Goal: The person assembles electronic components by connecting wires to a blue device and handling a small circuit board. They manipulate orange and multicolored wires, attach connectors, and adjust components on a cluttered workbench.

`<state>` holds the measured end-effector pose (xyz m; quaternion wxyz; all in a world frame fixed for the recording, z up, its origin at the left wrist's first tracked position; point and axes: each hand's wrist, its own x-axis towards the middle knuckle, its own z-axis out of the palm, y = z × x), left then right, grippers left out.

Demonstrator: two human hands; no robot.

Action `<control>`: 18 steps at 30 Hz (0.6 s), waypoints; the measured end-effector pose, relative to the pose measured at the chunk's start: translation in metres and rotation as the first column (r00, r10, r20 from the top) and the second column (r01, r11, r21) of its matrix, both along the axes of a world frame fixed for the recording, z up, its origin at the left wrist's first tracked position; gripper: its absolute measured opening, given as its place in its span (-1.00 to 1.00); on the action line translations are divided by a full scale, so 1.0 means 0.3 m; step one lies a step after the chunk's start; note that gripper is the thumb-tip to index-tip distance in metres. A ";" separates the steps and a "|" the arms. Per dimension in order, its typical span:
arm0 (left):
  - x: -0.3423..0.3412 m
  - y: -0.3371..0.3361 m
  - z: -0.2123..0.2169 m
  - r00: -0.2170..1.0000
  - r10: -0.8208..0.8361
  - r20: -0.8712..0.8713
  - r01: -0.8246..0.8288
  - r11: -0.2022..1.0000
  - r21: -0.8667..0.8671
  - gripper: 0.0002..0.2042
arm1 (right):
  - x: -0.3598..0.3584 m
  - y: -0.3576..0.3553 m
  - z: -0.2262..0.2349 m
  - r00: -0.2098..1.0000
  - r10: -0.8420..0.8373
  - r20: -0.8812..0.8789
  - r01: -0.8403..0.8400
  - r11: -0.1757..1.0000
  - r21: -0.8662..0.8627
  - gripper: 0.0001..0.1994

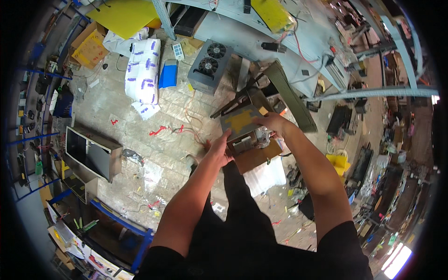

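Observation:
In front of my legs, a small grey box [237,122] with a worn yellow patch on its top is held between both hands. My left hand [220,150] grips its near left corner, the thumb on top. My right hand [274,124] is closed on its right side, the fingers partly hidden. Below its near edge shows a brown cardboard flap [261,157], with a pale block and clear plastic wrapping beside it. I cannot tell whether the flap is joined to the box.
Beyond my hands lean dark ribbed panels [294,95]. A grey unit with two fans [210,65] stands farther off, near a white wrapped bundle [142,72] and a blue packet [168,74]. An open metal case [114,161] lies left. Red scraps and wires litter the floor.

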<state>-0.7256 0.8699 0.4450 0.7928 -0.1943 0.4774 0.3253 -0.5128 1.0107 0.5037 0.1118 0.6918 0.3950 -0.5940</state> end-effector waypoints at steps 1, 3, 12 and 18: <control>0.017 0.051 -0.036 1.000 0.003 0.000 -0.003 1.000 -0.003 -0.45 | 0.018 0.067 -0.046 0.997 0.054 0.055 -0.054 0.999 0.007 -0.40; 0.047 0.096 -0.111 1.000 -0.010 -0.003 0.010 0.999 -0.041 -0.42 | 0.032 0.135 -0.110 0.977 0.145 0.157 -0.143 0.989 -0.020 -0.32; 0.144 0.237 -0.402 0.996 0.063 0.070 -0.049 0.981 -0.188 -0.52 | 0.058 0.363 -0.336 0.921 0.345 0.183 -0.304 0.927 -0.218 -0.25; 0.171 0.260 -0.398 0.981 0.174 0.085 -0.145 0.951 -0.274 -0.54 | 0.060 0.408 -0.388 0.917 0.388 0.093 -0.374 0.917 -0.139 -0.32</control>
